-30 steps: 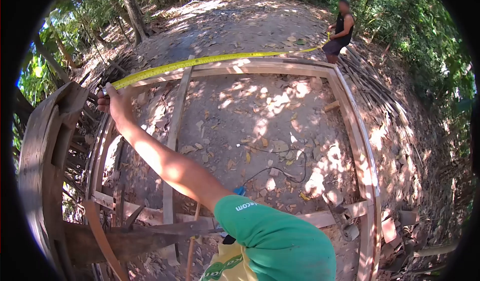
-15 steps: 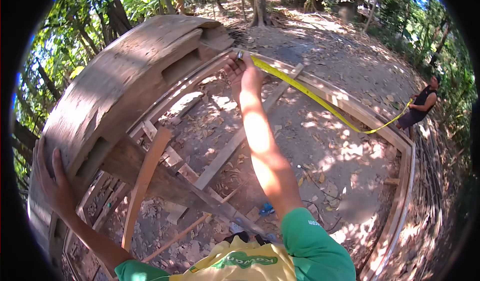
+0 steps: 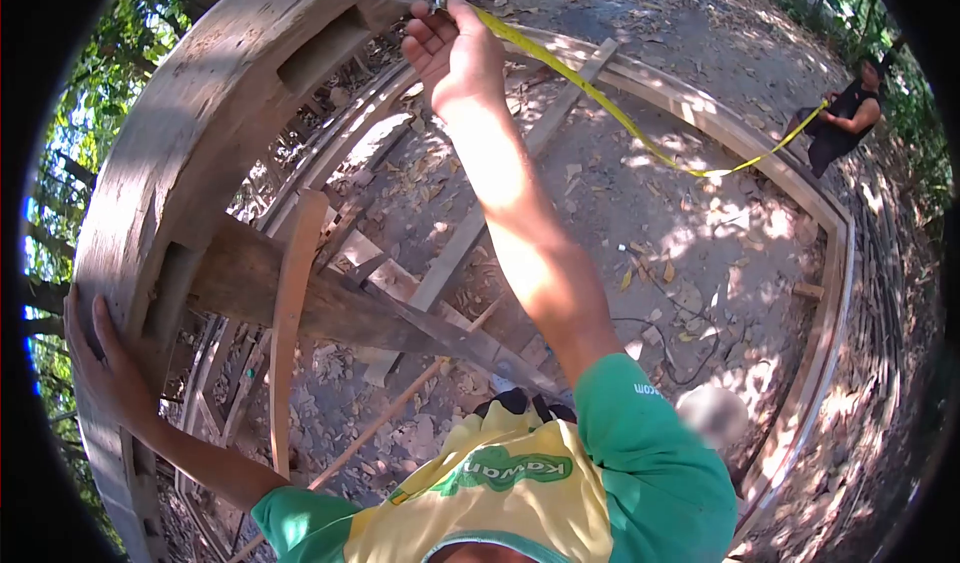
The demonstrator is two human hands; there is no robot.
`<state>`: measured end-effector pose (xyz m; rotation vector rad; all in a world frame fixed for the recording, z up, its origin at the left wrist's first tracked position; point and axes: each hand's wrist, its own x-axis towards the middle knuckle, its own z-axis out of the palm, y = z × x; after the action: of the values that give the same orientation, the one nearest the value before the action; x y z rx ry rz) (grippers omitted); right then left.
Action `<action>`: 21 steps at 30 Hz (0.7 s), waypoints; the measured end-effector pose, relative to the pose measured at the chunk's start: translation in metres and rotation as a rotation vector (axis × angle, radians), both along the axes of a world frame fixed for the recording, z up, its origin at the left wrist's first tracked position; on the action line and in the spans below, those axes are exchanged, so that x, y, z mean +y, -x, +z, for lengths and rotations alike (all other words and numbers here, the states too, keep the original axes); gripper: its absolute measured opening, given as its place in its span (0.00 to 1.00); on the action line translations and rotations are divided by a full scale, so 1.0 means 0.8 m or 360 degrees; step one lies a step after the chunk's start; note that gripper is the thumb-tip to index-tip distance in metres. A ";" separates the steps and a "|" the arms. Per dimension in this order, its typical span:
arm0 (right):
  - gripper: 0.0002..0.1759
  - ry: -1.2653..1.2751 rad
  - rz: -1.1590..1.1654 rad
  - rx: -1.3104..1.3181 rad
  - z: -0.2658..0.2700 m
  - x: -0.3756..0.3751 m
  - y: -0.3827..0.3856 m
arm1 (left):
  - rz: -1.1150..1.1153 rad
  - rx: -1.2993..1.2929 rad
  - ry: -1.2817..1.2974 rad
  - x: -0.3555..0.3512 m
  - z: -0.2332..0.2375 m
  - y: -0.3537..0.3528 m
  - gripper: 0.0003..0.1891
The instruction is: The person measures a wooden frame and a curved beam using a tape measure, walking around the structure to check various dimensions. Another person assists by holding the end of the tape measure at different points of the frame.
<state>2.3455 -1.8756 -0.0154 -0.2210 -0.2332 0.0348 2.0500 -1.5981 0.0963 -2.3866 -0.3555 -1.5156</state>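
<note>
The fingers of my right hand (image 3: 458, 63) pinch the end of a yellow tape measure (image 3: 620, 113), close to the far end of a big notched timber beam (image 3: 160, 123). From there the tape sags across to the hands of another person (image 3: 840, 118) at the far right. My left hand (image 3: 110, 373) lies on the near part of the beam with its fingers spread, below a rectangular slot (image 3: 170, 273). Nothing is gripped in it.
A low wooden frame (image 3: 740, 138) encloses leaf-strewn ground. A crosswise board (image 3: 455, 263), a thick timber (image 3: 330, 313) and a leaning plank (image 3: 292, 323) are in front of me. Trees (image 3: 120, 53) rise behind the beam.
My view has tilted downward, so the beam, the tape and the other person sit higher in it. My right hand still pinches the tape, and my left hand remains on the beam.
</note>
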 end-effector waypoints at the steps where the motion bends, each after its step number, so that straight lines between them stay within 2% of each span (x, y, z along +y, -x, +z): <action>1: 0.10 0.0008 -0.0003 -0.0016 0.000 0.000 0.004 | -0.0011 0.0009 -0.0005 0.000 -0.001 0.000 0.21; 18: 0.09 0.0057 0.0077 -0.0080 -0.006 -0.007 0.032 | -0.0028 0.0025 0.0034 -0.009 -0.002 0.001 0.21; 21: 0.12 0.0102 0.0116 -0.0061 -0.004 -0.012 0.048 | -0.0030 0.0061 0.0000 -0.008 -0.002 0.002 0.21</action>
<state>2.3069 -1.8853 -0.0189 -0.2773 -0.2783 0.1105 2.0486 -1.6045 0.0950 -2.4220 -0.3252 -1.4756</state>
